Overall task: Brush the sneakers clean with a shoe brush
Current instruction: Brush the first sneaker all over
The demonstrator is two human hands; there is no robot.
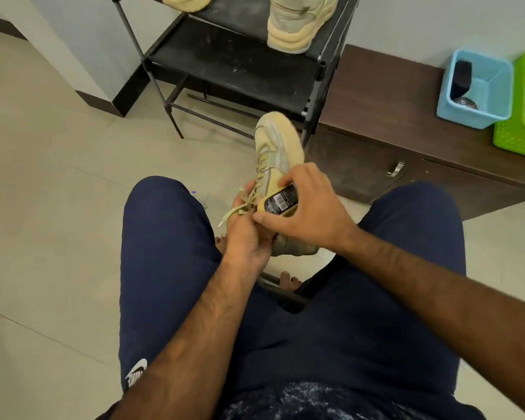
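While the left grip (pixel 245 234) holds the sneaker (pixel 278 147), the right grip (pixel 311 207) clasps the brush (pixel 281 200).

A black shoe rack (pixel 225 65) stands on the pale tiled floor (pixel 43 177) against the wall. Just beside it runs a low brown cabinet (pixel 382 95) with a metal handle (pixel 395 169) on its door. On the cabinet's top, a blue basket (pixel 473 118) and a green basket (pixel 515 140) sit side by side.
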